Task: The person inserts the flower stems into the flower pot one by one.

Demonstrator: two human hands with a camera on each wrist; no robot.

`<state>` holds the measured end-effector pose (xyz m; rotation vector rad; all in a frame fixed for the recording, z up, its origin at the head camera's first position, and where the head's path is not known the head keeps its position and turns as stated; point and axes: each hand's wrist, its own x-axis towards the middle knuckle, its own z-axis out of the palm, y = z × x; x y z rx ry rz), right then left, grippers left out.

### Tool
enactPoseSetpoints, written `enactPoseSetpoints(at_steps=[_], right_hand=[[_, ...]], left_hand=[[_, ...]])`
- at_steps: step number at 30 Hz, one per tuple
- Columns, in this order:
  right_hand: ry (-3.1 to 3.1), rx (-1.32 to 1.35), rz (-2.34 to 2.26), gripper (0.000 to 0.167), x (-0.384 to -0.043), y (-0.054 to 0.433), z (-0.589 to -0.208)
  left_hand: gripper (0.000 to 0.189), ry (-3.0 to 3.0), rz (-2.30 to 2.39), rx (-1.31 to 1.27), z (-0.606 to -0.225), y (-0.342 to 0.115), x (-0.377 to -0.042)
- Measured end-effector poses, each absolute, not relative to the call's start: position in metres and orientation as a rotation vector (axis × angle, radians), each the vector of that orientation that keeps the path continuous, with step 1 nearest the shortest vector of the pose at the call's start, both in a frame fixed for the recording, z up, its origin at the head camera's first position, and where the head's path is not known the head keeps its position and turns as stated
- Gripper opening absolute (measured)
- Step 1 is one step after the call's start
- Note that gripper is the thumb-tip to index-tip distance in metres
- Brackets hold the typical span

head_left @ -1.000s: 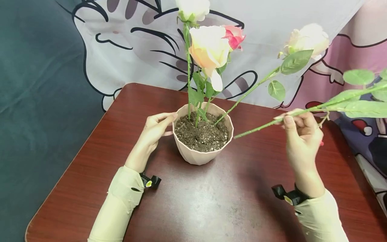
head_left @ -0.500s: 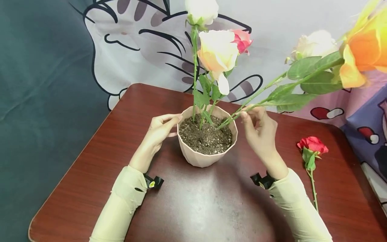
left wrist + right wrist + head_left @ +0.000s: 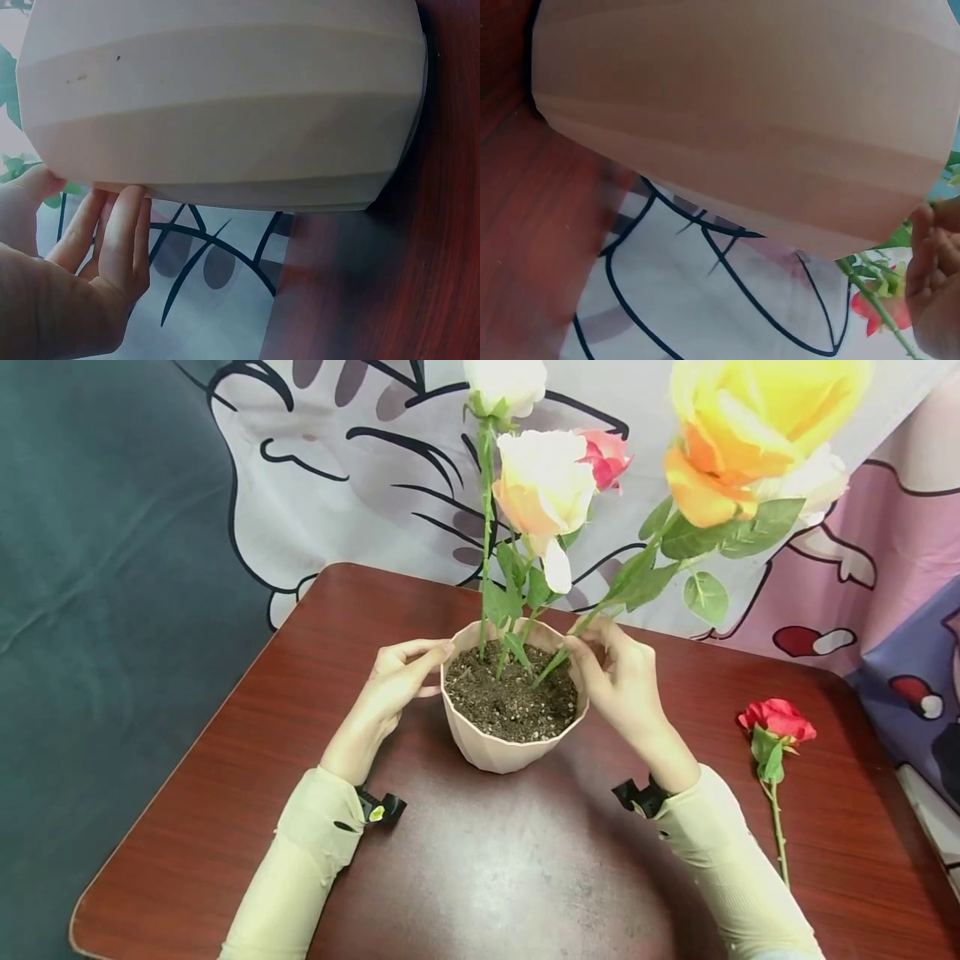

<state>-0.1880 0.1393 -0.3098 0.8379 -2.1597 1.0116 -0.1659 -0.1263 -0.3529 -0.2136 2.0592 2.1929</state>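
A beige faceted flower pot (image 3: pixel 498 755) filled with dark soil (image 3: pixel 517 706) stands on the table. My left hand (image 3: pixel 392 689) holds the pot's left side, thumb at the rim and fingers against the outer wall, as the left wrist view also shows. On the right, my right hand (image 3: pixel 626 689) pinches the green stem of a yellow-orange rose (image 3: pixel 738 452) low down, right at the pot's rim. That stem slants to the right, its lower end at the soil. Also standing in the pot are a white rose (image 3: pixel 506 385), a peach rose (image 3: pixel 543 485) and a pink rose (image 3: pixel 604 460).
Behind the yellow-orange bloom, a pale rose (image 3: pixel 813 485) leans right, partly hidden. A red rose (image 3: pixel 777 720) lies on the brown wooden table (image 3: pixel 262 760), right of my right forearm. A cartoon-print cloth (image 3: pixel 315 527) hangs behind the table's far edge.
My right hand has brought the yellow-orange rose leftward from the table's right side to the pot, its stem end now at the soil and its bloom raised. The left hand stays at the rim.
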Motion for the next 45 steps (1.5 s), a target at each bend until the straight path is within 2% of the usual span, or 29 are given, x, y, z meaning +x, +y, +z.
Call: enactPoseSetpoints(at_steps=[12, 17, 26, 35, 45], right_hand=[[-2.146, 0.865, 0.962, 0.008, -0.197, 0.121, -0.315], [-2.177, 0.816, 0.977, 0.005, -0.196, 0.127, -0.319], [-2.268, 0.858, 0.961, 0.01, -0.191, 0.144, -0.31], [-2.251, 0.912, 1.018, 0.01, -0.193, 0.125, -0.323], [-2.359, 0.76, 1.099, 0.008, -0.193, 0.118, -0.328]], left_hand=[[0.039, 2.069, 2.201, -0.224, -0.354, -0.127, -0.168], [0.036, 2.056, 2.192, -0.21, -0.355, -0.124, -0.169], [0.035, 2.044, 2.181, -0.194, -0.355, -0.123, -0.171], [0.036, 2.06, 2.205, -0.206, -0.356, -0.125, -0.17], [0.035, 2.05, 2.208, -0.208, -0.356, -0.124, -0.169]])
